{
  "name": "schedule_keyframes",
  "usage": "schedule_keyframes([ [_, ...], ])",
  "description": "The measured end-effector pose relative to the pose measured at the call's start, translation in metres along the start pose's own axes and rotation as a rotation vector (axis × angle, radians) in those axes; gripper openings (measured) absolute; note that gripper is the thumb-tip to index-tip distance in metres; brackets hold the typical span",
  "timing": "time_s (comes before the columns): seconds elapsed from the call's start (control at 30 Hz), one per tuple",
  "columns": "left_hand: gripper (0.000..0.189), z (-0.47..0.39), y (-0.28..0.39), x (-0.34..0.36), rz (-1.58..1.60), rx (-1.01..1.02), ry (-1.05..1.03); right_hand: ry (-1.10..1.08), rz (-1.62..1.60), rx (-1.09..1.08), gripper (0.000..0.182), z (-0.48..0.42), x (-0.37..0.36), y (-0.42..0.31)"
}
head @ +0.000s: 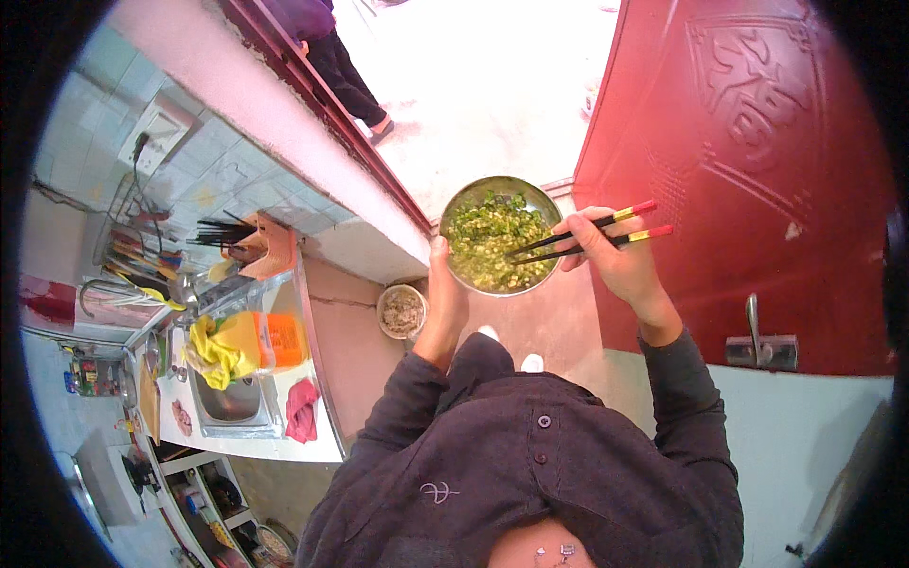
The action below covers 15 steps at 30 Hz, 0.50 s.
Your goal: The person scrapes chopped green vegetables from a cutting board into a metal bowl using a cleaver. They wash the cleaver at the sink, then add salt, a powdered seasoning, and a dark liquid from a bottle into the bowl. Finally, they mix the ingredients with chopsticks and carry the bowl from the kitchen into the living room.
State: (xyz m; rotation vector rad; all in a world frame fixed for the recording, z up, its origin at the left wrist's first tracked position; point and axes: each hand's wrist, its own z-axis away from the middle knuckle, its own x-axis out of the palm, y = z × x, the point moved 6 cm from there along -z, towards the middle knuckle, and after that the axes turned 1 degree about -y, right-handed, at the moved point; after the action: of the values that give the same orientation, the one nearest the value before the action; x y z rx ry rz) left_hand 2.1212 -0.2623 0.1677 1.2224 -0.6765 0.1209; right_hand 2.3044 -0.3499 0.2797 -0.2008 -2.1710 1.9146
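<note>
A round metal bowl (465, 193) is held up in front of me, filled with chopped green vegetables mixed with paler yellowish bits (483, 234). My left hand (446, 302) grips the bowl's left side, thumb near the rim and the other fingers hidden beneath. My right hand (612, 252) holds a pair of black chopsticks (561, 245) with gold bands and red ends. Their tips touch the chopped mix near the bowl's middle.
A red embossed door (653, 234) with a metal handle (757, 351) stands open at right. At left is a counter with a steel sink (231, 401), yellow cloth (220, 351) and orange container (280, 341). A bucket (402, 312) sits on the floor. Another person (344, 74) is outside the doorway.
</note>
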Motion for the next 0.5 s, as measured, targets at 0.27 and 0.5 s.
schedule_keyframes([
  [0.27, 0.047, -0.135, 0.009, 0.007, 0.060, -0.013, 0.009, 0.027, 0.124, -0.025, 0.018, -0.143, -0.043, 0.018],
  [0.5, 0.052, -0.298, 0.039, 0.015, 0.102, -0.136, -0.031, 0.074, 0.159, -0.130, 0.022, -0.313, -0.035, 0.030],
])
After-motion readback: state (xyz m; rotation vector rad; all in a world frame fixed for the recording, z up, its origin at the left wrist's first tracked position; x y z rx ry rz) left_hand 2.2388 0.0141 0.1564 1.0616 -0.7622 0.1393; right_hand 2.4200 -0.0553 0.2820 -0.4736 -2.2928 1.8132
